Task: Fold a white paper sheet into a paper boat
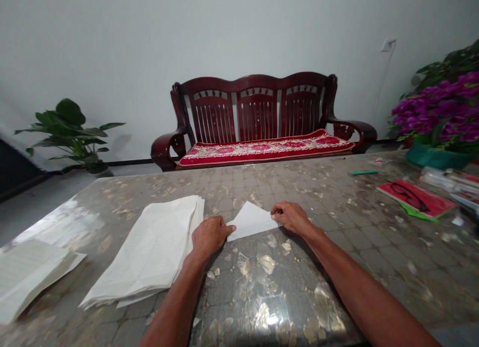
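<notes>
A small folded sheet of white paper (pixel 251 220) lies on the table between my hands, its top coming to a point and its lower edge straight. At its left corner, my left hand (pixel 211 234) is closed, with the thumb on the paper and the other fingers curled in. My right hand (pixel 292 216) pinches the right corner between thumb and fingers. Just left of my left hand rests a stack of white paper sheets (pixel 149 247) with creases across the top one.
More paper sheets (pixel 32 272) lie at the far left. Toward the right are a green pen (pixel 364 173), eyeglasses (pixel 409 194) on a red booklet (pixel 436 203), and purple flowers in a green pot (pixel 436 157). A wooden bench (pixel 258 115) stands beyond the patterned table (pixel 239 297).
</notes>
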The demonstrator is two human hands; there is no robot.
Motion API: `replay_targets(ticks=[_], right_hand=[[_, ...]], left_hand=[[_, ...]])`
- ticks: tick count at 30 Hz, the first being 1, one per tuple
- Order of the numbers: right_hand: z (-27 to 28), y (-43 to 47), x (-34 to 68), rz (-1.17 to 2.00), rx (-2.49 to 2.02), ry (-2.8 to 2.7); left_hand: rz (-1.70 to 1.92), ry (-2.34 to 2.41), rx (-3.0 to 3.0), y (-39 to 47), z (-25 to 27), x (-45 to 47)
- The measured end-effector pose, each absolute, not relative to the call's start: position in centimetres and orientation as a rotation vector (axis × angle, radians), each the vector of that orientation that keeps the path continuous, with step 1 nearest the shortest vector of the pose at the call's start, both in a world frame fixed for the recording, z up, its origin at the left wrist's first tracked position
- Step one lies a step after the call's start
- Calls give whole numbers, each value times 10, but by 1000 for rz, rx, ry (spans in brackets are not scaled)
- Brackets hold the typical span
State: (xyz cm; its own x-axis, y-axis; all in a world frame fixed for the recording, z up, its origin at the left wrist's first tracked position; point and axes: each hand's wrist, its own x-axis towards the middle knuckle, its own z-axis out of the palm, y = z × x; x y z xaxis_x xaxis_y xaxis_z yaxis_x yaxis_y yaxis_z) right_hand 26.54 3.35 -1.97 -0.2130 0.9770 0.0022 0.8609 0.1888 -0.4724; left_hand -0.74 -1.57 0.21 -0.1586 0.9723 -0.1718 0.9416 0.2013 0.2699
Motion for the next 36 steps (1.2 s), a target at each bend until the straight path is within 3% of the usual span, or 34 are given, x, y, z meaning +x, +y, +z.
replay_targets(ticks=[15, 19, 21, 25, 36], right_hand=[[-16, 35, 268, 600, -1834, -2094], [-14, 34, 268, 597, -1813, -2116], [-13, 33, 268, 599, -1818, -2114], [-13, 33, 268, 581, -1811, -2125], [-19, 31, 270, 480, -1766, -2162]], left_hand=[[393, 1998, 1832, -16, -7, -40], [706, 2088, 1868, -25, -3, -28], [829, 1902, 2145, -32, -7, -15], [627, 1555, 2512, -44, -28, 9], [402, 1633, 2595, -52, -51, 0]])
